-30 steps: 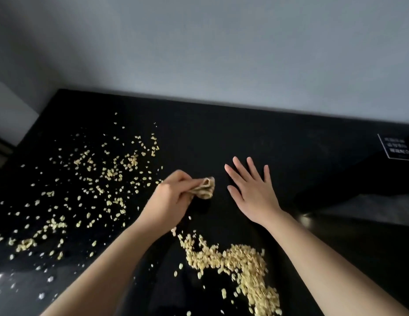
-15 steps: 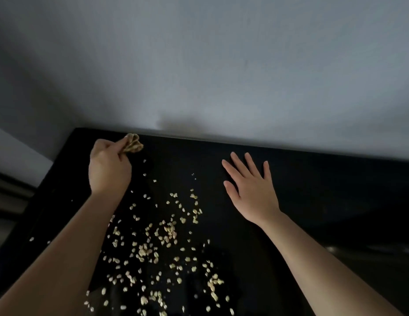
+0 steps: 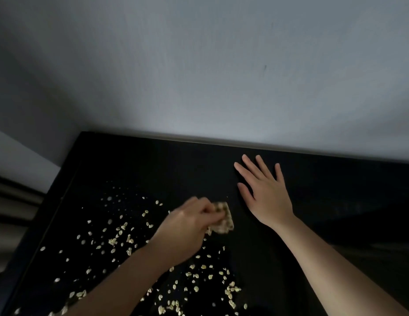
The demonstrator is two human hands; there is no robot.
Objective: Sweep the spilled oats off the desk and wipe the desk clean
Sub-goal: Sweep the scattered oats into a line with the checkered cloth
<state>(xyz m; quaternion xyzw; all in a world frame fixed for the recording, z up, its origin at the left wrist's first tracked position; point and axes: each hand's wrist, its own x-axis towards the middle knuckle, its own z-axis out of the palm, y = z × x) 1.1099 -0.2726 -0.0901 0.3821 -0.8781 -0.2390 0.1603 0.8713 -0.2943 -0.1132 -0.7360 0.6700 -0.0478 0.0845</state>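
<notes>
Pale spilled oats lie scattered over the left and near part of the black desk. My left hand grips a small folded tan cloth and holds it down on the desk in the middle, motion-blurred. My right hand lies flat on the desk just to the right of the cloth, fingers straight and spread, pointing toward the wall. More oats sit near the bottom edge between my forearms.
A grey wall runs along the desk's far edge. The desk's left edge drops off beside a light surface and dark stripes at the far left. The right part of the desk is dim and glossy.
My left hand has swept the cloth from the far left corner back toward the middle, next to my right hand. My right hand stays flat where it was.
</notes>
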